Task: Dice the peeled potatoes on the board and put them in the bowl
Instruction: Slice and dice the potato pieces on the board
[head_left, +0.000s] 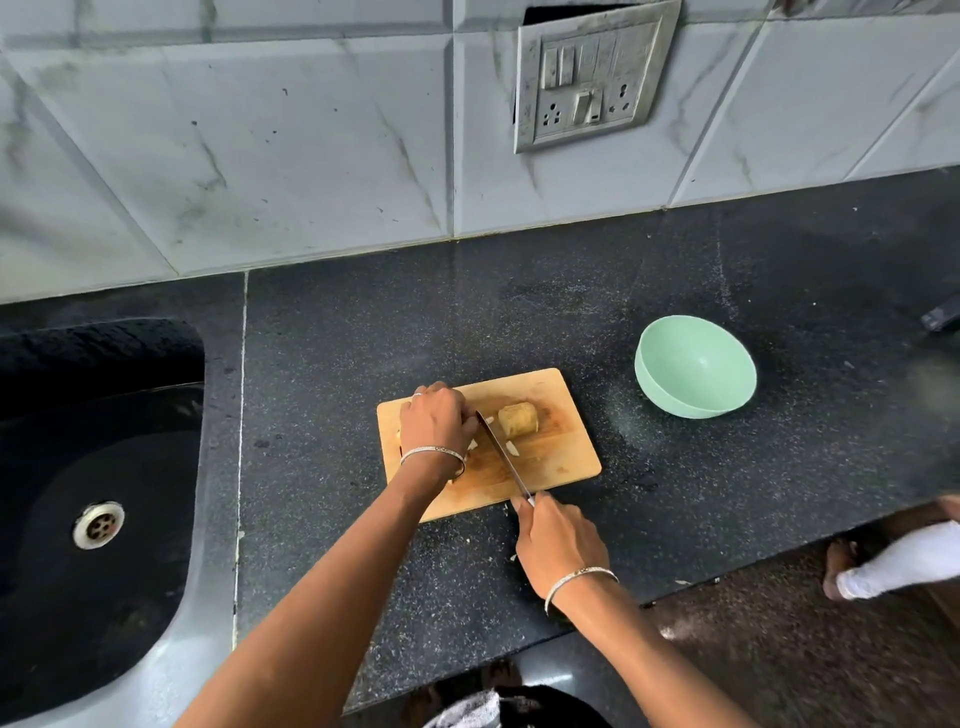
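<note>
A wooden cutting board (561, 452) lies on the black counter. A peeled potato piece (518, 419) sits near its middle, just right of the knife blade (501, 449). My left hand (436, 418) curls over something on the board's left part; what it holds is hidden beneath it. My right hand (558, 540) grips the knife handle at the board's near edge, the blade angled up toward my left hand. A few small white potato bits (511, 448) lie beside the blade. The mint-green bowl (670, 400) stands right of the board, with nothing seen inside.
A black sink (78, 467) with a metal drain sits to the left. A tiled wall with a switch plate (592, 78) backs the counter. A dark object (937, 318) lies at the far right edge. Another person's feet (852, 571) stand on the floor to the right.
</note>
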